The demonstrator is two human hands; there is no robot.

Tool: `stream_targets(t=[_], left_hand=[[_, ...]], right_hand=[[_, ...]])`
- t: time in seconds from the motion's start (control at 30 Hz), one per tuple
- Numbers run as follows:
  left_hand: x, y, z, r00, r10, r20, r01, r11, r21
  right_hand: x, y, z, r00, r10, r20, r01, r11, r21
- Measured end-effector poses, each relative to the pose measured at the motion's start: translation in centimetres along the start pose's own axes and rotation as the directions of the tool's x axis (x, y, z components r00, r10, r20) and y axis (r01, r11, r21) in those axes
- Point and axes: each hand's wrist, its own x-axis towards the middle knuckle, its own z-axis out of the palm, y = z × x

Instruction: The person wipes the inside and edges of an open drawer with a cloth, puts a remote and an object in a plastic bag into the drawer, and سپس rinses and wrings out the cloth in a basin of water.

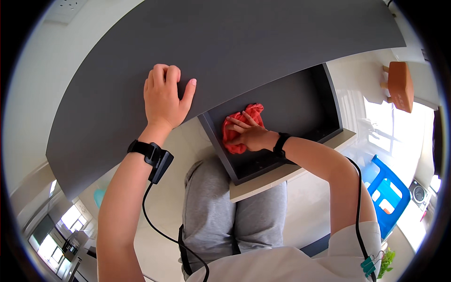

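My left hand [164, 96] rests on the dark grey desktop [263, 42]. Its fingers bend at the knuckles, the thumb stands apart, and nothing shows in it. Below the desk's near edge, a dark drawer [293, 103] is pulled out. Inside it, toward the left wall, lies a crumpled red cloth [235, 143]. My right hand [253, 136] presses down on this cloth with fingers spread over it, and the fabric bunches around them. Part of the cloth is hidden under the palm.
The drawer's pale front [291, 170] sits just above my grey-trousered legs [209, 197]. A black cable [157, 224] hangs from my left wristband. To the right are a blue plastic chair or stool [387, 192] and a brown stool [400, 87]. A wall socket [68, 4] is at upper left.
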Motion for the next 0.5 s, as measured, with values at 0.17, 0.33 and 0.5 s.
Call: stream_targets(t=[0.17,0.33,0.5], left_hand=[[0.0,-0.1,-0.1,1.0,-0.01,-0.005,0.01,1.0,0.0],[0.1,0.1,-0.2,1.0,-0.019,-0.005,0.019,1.0,0.003],[0.1,0.1,-0.2,1.0,-0.028,-0.003,0.029,1.0,0.004]], right_hand=[[-0.2,-0.2,1.1,0.998,-0.061,0.021,0.062,0.997,-0.054],[-0.2,-0.2,1.4,0.991,-0.102,0.089,0.108,0.992,-0.072],[-0.2,-0.5,1.6,0.983,-0.177,0.045,0.182,0.97,-0.162]])
